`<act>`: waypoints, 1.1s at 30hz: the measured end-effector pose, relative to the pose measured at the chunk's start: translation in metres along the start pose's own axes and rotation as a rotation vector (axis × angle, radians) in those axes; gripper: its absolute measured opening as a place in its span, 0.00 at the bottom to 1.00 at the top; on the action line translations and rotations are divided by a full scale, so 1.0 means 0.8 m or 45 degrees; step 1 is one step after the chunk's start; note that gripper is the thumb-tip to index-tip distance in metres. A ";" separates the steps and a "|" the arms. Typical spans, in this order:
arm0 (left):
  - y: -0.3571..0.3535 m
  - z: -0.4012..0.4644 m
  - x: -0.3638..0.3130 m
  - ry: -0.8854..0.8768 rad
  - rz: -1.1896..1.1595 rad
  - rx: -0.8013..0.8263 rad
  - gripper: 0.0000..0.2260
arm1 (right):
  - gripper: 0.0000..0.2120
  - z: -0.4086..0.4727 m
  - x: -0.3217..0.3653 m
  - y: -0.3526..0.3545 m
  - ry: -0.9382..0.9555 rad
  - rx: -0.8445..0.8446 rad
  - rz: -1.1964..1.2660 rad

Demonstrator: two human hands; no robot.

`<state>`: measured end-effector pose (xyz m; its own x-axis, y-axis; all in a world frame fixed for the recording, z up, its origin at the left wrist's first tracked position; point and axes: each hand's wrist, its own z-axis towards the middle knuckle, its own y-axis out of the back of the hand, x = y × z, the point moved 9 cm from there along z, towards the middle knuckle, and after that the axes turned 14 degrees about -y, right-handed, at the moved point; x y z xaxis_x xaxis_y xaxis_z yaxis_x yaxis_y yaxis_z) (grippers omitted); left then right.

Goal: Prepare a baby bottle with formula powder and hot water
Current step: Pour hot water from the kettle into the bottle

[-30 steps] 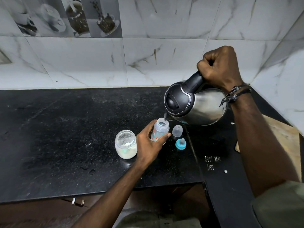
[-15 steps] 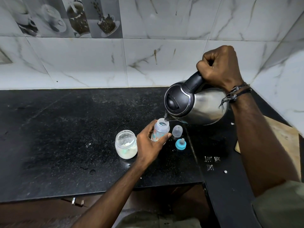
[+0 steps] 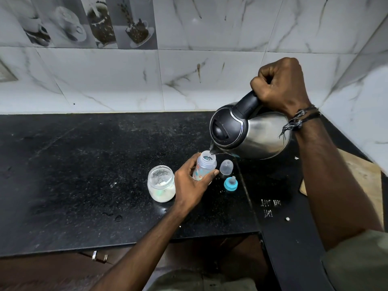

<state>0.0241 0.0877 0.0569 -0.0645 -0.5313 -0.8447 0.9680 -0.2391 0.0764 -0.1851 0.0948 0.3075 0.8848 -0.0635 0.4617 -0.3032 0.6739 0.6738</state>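
- Head view: our right hand wraps tight round the kettle handle, tipping it.
- Our left hand curls round the baby bottle, just under the spout.
- We should pour slowly and keep the bottle still.

Black speckled stone surface fills the middle of frame, with white specks and a few dark droplets lower centre. White marble-look wall tiles behind and at right. Decorative coffee-cup tiles upper left. White tally marks on the surface, lower right. Wooden board at right edge. Metal drawer handle below the front edge.
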 end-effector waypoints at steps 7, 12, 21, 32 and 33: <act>0.000 -0.003 0.004 0.018 -0.002 -0.002 0.21 | 0.15 -0.003 0.000 0.002 -0.008 0.000 -0.009; -0.001 -0.003 0.004 0.016 -0.001 -0.006 0.22 | 0.15 -0.003 0.001 0.003 -0.007 -0.001 -0.001; -0.001 -0.005 0.000 -0.001 0.001 0.002 0.20 | 0.14 -0.007 0.000 0.005 -0.011 -0.001 0.005; 0.004 -0.006 -0.002 -0.010 0.014 -0.008 0.21 | 0.14 -0.007 0.006 0.003 0.002 0.021 0.011; 0.004 -0.006 -0.002 -0.011 0.019 -0.010 0.21 | 0.14 -0.007 0.007 0.003 0.001 0.021 0.010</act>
<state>0.0288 0.0917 0.0556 -0.0522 -0.5421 -0.8387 0.9707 -0.2249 0.0850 -0.1791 0.1003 0.3080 0.8827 -0.0575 0.4663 -0.3158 0.6623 0.6794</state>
